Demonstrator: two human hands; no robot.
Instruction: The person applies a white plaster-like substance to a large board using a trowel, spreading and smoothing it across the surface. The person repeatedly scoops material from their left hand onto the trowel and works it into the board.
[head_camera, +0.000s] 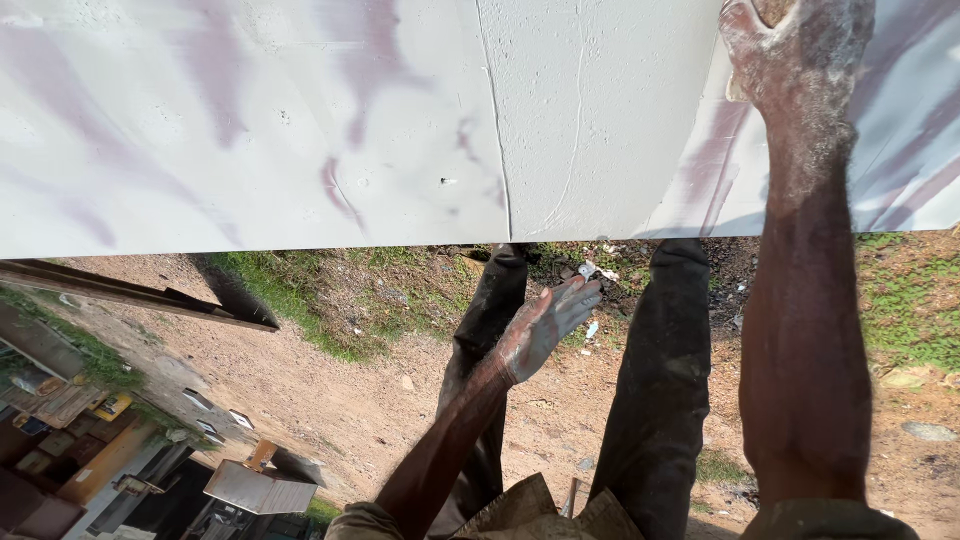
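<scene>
Up against the white panel (300, 120), the right hand (795, 50) presses flat on the dusty surface near its right end, caked in pale powder; whether it grips anything I cannot tell. Below the panel's lower edge, the left hand (545, 325) hangs open with fingers spread, empty, in front of the person's dark trousers (660, 380). Bare dirt ground (350, 400) and grass patches (900, 310) lie beneath.

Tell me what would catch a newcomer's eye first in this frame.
A big pale grey panel streaked with purple fills the top half. The right hand, caked in pale dust, presses on it at the upper right. The left hand hangs open and empty below the panel's edge, over dark trousers and bare earth.
</scene>
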